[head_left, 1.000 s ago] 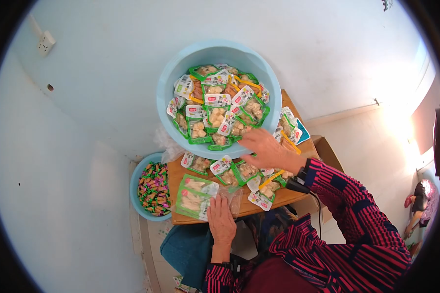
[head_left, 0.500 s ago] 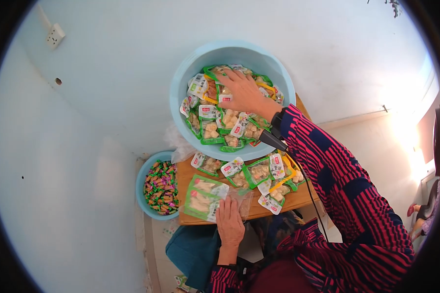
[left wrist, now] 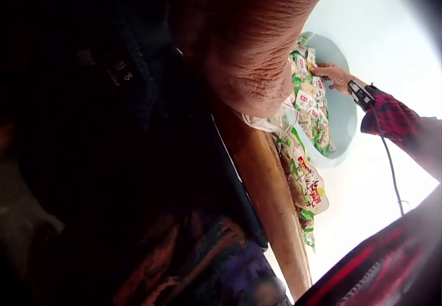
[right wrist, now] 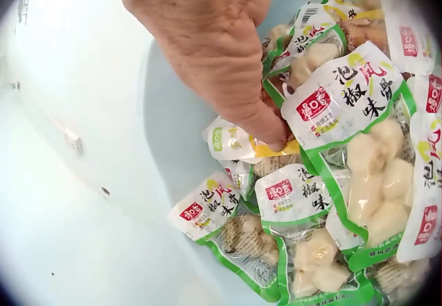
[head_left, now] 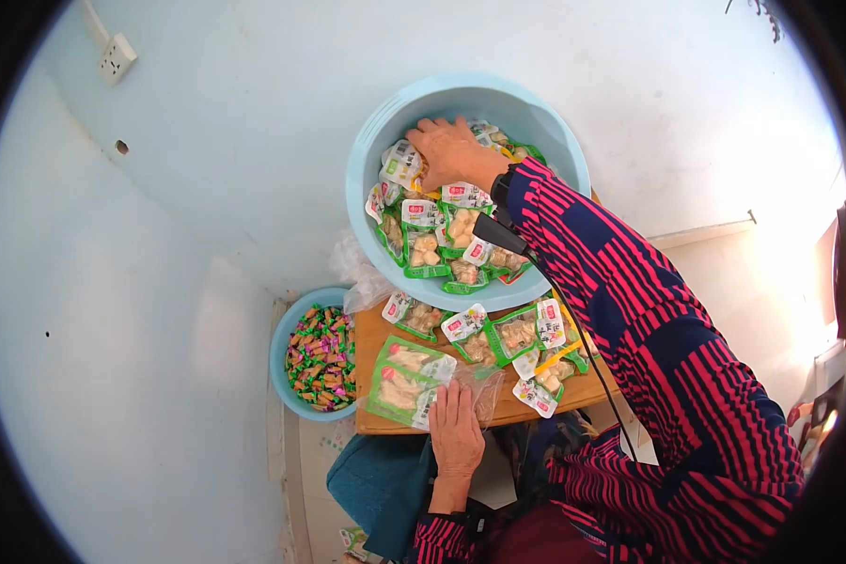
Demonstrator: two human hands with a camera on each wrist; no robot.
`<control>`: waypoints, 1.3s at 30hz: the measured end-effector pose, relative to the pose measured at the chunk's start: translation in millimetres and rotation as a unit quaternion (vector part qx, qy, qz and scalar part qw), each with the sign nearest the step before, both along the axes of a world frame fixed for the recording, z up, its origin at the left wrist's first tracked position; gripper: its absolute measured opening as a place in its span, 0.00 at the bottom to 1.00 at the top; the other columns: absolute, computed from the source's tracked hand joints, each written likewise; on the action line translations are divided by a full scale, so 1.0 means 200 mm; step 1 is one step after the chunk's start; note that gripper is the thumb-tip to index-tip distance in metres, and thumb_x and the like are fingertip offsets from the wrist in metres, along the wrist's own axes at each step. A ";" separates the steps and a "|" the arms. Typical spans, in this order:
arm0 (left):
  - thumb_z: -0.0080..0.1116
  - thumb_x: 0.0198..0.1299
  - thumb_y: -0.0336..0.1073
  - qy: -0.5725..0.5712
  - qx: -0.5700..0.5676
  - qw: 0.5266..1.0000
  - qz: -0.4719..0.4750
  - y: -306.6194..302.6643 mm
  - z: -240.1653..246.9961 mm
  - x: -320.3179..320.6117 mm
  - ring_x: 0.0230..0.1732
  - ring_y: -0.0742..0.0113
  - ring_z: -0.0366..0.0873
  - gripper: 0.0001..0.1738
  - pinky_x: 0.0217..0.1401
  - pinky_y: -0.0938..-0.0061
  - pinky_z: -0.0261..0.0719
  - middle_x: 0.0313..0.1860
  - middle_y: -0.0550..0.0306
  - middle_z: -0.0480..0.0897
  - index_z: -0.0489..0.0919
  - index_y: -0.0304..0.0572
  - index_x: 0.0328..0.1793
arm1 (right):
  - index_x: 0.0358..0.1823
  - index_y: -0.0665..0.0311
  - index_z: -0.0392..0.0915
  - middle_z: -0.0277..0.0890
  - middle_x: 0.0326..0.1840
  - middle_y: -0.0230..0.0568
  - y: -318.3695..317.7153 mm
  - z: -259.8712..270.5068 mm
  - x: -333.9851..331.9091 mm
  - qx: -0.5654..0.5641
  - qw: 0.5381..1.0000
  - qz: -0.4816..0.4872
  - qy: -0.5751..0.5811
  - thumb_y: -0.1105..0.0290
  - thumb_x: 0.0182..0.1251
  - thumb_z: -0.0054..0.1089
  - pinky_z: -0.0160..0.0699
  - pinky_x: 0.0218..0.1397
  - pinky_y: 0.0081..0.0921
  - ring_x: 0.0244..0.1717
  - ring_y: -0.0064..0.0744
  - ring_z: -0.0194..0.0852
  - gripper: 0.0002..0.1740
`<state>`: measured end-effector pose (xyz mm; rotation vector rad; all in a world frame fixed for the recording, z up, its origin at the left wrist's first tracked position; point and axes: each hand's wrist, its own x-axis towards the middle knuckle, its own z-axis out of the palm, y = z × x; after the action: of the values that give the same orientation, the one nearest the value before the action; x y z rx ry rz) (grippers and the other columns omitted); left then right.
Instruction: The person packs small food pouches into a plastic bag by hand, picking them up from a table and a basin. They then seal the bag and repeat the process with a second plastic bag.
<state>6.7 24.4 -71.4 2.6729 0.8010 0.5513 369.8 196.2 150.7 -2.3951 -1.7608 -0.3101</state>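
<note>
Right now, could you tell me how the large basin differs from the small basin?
The large basin looks wider than the small basin. The large basin holds mostly green-and-white packets; the small basin holds little brown pieces with green and purple wrapping. The right hand is inside the large basin, while no hand is in the small basin. Both are round and light blue.

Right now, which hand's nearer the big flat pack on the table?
Left hand: touching the edge of the flat pack. Right hand: farther off, inside the big blue basin.
</note>
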 end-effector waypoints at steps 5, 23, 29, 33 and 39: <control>0.48 0.71 0.33 -0.009 -0.022 1.000 -0.002 0.00 0.01 0.00 0.80 0.41 0.59 0.24 0.79 0.47 0.57 0.77 0.44 0.68 0.72 0.36 0.72 | 0.65 0.59 0.75 0.73 0.62 0.46 0.00 -0.04 0.04 0.013 0.999 0.034 -0.013 0.49 0.45 0.74 0.64 0.67 0.56 0.68 0.47 0.68 0.43; 0.49 0.71 0.32 -0.004 -0.025 1.000 -0.001 0.00 0.04 0.00 0.80 0.42 0.60 0.25 0.79 0.47 0.56 0.78 0.45 0.68 0.71 0.37 0.73 | 0.48 0.61 0.83 0.80 0.46 0.48 -0.01 -0.06 0.01 0.026 0.990 0.137 0.015 0.60 0.37 0.79 0.65 0.68 0.57 0.56 0.50 0.78 0.32; 0.49 0.71 0.34 0.003 0.000 1.000 0.008 0.00 0.04 0.00 0.79 0.45 0.62 0.24 0.77 0.49 0.61 0.76 0.47 0.70 0.72 0.39 0.72 | 0.44 0.62 0.77 0.80 0.42 0.41 -0.19 -0.07 -0.10 0.026 0.986 0.160 -0.035 0.63 0.43 0.77 0.71 0.58 0.45 0.51 0.45 0.80 0.26; 0.50 0.71 0.34 -0.002 0.003 1.000 0.007 0.00 0.04 0.00 0.79 0.45 0.62 0.24 0.77 0.49 0.60 0.76 0.47 0.69 0.72 0.39 0.72 | 0.38 0.59 0.74 0.77 0.39 0.38 -0.30 -0.21 -0.13 0.131 0.962 0.217 -0.097 0.61 0.42 0.78 0.70 0.51 0.40 0.47 0.40 0.78 0.24; 0.50 0.71 0.34 -0.001 0.005 1.000 0.005 0.00 0.04 0.00 0.79 0.44 0.62 0.24 0.78 0.49 0.60 0.77 0.47 0.69 0.72 0.39 0.72 | 0.31 0.58 0.73 0.70 0.35 0.34 -0.45 -0.31 -0.25 0.159 0.938 0.228 -0.209 0.68 0.49 0.66 0.69 0.50 0.37 0.43 0.36 0.73 0.11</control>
<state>6.3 25.1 -62.5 2.6778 0.8140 0.5615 319.6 107.1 88.5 -1.7192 -2.1664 -1.0055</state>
